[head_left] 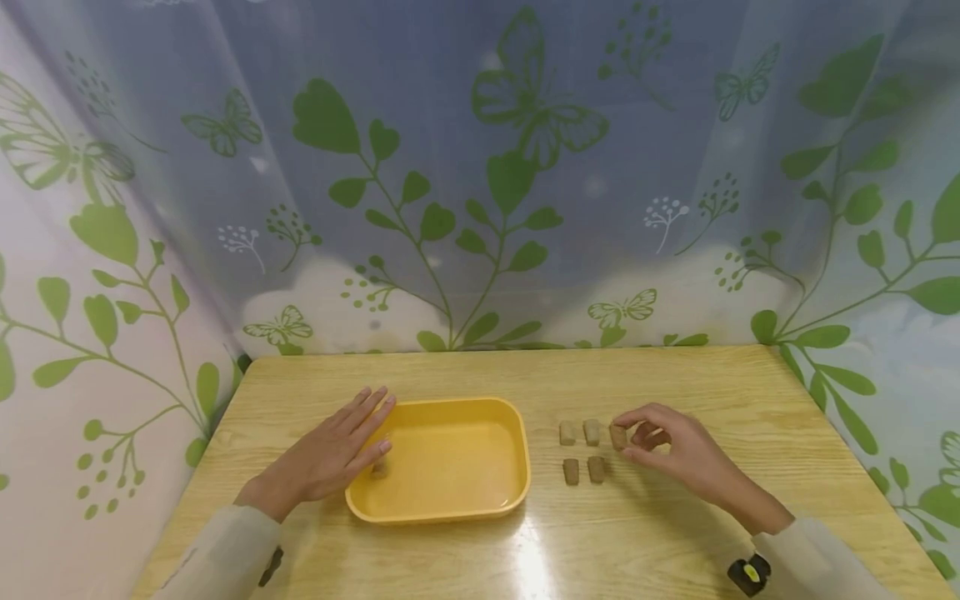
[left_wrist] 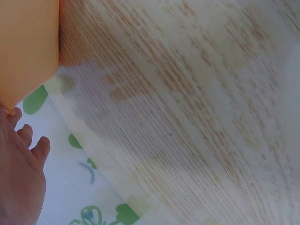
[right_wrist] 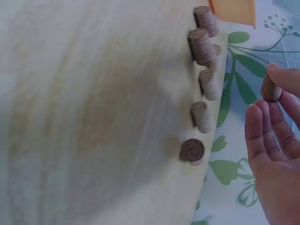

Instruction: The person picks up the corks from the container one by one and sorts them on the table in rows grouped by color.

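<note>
In the head view my right hand (head_left: 686, 450) pinches a small brown cork (head_left: 618, 437) between thumb and fingertips, at the right end of the far row of corks. The right wrist view shows this cork (right_wrist: 270, 90) at the fingertips. Several more corks stand in two short rows just left of that hand, among them a paler cork (head_left: 567, 433) and a darker cork (head_left: 572, 472). My left hand (head_left: 327, 460) rests, fingers extended, over the left rim of a yellow tray (head_left: 450, 518). Beneath its thumb, a small brownish piece (head_left: 380, 469) shows inside the tray, partly hidden.
Tray and corks are on a light wood-grain table (head_left: 645, 542). Behind it hangs a curtain (head_left: 420, 275) with green leaves and butterflies, and similar cloth covers both sides. A dark device (head_left: 748, 575) is strapped by the right sleeve.
</note>
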A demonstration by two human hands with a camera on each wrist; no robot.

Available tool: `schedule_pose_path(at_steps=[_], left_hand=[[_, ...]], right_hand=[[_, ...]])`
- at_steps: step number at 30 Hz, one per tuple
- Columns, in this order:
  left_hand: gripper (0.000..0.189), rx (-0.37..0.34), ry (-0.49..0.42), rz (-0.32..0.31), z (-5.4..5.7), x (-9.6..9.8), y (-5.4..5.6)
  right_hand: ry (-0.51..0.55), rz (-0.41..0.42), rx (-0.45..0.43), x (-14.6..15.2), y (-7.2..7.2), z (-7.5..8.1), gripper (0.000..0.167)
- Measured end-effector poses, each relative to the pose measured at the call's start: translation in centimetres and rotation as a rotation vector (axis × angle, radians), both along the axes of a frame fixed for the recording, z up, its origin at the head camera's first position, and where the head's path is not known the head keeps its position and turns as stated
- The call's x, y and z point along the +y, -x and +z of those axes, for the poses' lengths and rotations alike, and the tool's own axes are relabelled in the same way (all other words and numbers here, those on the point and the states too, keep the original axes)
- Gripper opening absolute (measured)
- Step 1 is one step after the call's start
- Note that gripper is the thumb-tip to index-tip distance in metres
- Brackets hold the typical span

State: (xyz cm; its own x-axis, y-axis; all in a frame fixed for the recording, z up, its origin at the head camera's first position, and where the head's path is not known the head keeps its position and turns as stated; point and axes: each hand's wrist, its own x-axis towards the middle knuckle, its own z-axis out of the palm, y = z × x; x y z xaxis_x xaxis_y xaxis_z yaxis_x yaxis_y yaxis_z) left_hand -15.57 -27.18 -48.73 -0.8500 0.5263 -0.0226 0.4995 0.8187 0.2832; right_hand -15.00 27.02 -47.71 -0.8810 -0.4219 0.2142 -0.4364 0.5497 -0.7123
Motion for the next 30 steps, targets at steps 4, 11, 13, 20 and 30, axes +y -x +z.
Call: schedule_pose_path(at_steps=[4, 11, 13, 20, 30], left_hand=[[0.070, 0.006, 0.004, 0.000, 0.0, 0.0, 0.0], [0.071, 0.009, 0.006, -0.006, 0.2, 0.1, -0.1], [0.071, 0.006, 0.003, -0.005, 0.2, 0.1, -0.1], [0.071, 0.002, -0.001, -0.005, 0.3, 0.1, 0.0], [0.071, 0.010, 0.010, -0.011, 0.0, 0.1, 0.2]], right_hand=[[-0.013, -0.025, -0.025, 0.6, -0.4, -0.7, 0.034], [-0.020, -0.041, -0.064, 1.2, -1.1, -2.2, 0.035], [-0.013, -0.039, -0.073, 1.3, -1.2, -2.4, 0.035], [0.005, -0.050, -0.099, 1.4, -1.2, -3.1, 0.036], [0.010, -0.031, -0.171, 1.7, -1.4, -4.1, 0.039]])
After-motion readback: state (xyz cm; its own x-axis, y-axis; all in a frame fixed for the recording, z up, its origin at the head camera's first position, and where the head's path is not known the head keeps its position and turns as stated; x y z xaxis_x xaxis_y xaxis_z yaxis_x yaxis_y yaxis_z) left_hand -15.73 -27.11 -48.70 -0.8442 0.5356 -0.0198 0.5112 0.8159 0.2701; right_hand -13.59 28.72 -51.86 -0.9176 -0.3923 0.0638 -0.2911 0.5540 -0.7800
